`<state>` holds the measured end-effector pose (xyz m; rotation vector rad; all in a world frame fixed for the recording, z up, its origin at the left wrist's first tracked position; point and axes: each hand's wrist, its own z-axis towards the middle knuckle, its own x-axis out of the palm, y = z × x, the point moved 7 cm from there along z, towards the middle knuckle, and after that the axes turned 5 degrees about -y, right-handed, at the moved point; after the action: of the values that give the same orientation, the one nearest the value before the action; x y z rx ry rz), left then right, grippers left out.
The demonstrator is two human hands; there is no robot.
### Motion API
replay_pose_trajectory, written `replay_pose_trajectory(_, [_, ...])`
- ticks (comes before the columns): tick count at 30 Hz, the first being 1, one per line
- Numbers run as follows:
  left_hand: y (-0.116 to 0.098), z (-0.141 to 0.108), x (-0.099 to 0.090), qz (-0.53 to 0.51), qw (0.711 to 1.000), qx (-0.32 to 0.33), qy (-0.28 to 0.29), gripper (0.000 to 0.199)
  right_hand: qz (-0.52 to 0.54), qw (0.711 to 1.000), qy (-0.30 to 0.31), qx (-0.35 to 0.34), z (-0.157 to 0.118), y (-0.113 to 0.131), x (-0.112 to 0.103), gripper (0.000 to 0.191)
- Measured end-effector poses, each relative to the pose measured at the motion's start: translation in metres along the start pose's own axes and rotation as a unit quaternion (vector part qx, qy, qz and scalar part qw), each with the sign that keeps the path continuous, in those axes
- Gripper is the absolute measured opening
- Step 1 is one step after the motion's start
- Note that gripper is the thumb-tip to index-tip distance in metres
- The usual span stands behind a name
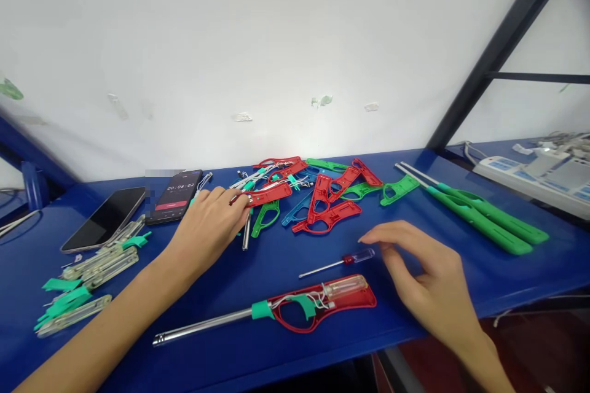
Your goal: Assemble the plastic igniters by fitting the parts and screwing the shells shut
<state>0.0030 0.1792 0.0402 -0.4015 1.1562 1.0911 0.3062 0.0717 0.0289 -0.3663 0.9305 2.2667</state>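
Observation:
My left hand [214, 221] reaches into the pile of lighter parts, its fingers curled together at the end of a red handle half [271, 194]. What the fingertips grip is hidden. My right hand [426, 276] hovers at the right, thumb and forefinger apart with nothing between them. Beside those fingertips lies a small screwdriver [360, 256] with a clear and red handle. In front of me lies a partly assembled long-necked lighter [207, 322]. Its open red shell [354, 303] holds a clear fuel tank [345, 286], white wires and a green trigger [305, 305].
Loose red, green and blue handle halves [327, 218] lie at the back. Two green lighters [483, 215] rest at the right, near a white power strip [530, 181]. Clear tanks with green pieces [110, 267], a dark phone [106, 218] and a phone showing a timer [175, 198] are at left.

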Motion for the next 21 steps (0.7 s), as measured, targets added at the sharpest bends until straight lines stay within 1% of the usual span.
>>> replay_pose_trajectory(3, [0.004, 0.000, -0.014, -0.009, 0.999, -0.019, -0.040, 0.013, 0.001, 1.000, -0.005, 0.000, 0.001, 0.000, -0.001, 0.030])
replay_pose_trajectory(6, [0.001, -0.006, -0.036, -0.040, 0.994, -0.039, -0.092, 0.028, 0.006, 1.000, -0.021, 0.003, 0.002, -0.001, -0.004, 0.029])
replay_pose_trajectory(9, [-0.012, -0.022, -0.060, -0.092, 0.983, -0.060, -0.147, 0.028, 0.025, 0.998, -0.051, 0.008, -0.001, 0.005, -0.013, 0.032])
replay_pose_trajectory(11, [-0.030, -0.035, -0.074, -0.136, 0.976, -0.053, -0.159, 0.027, 0.046, 0.998, -0.046, 0.003, -0.006, 0.015, -0.018, 0.047])
replay_pose_trajectory(12, [-0.040, -0.041, -0.079, -0.163, 0.973, -0.044, -0.156, 0.028, 0.050, 0.998, -0.022, -0.003, -0.008, 0.022, -0.018, 0.057])
replay_pose_trajectory(13, [-0.049, -0.046, -0.082, -0.216, 0.965, -0.037, -0.144, 0.026, 0.029, 0.999, 0.003, -0.023, -0.011, 0.031, -0.018, 0.062])
replay_pose_trajectory(14, [-0.057, -0.051, -0.085, -0.259, 0.955, -0.040, -0.140, 0.023, -0.003, 0.999, 0.027, -0.047, -0.013, 0.039, -0.017, 0.064])
replay_pose_trajectory(17, [-0.077, -0.058, -0.086, -0.342, 0.932, -0.048, -0.111, 0.012, -0.097, 0.983, 0.095, -0.121, -0.022, 0.054, -0.008, 0.057])
replay_pose_trajectory(19, [-0.087, -0.058, -0.084, -0.368, 0.924, -0.038, -0.096, 0.015, -0.120, 0.975, 0.120, -0.140, -0.025, 0.055, 0.000, 0.047])
replay_pose_trajectory(21, [-0.093, -0.055, -0.082, -0.382, 0.920, -0.026, -0.087, 0.018, -0.111, 0.974, 0.140, -0.141, -0.026, 0.053, 0.007, 0.038])
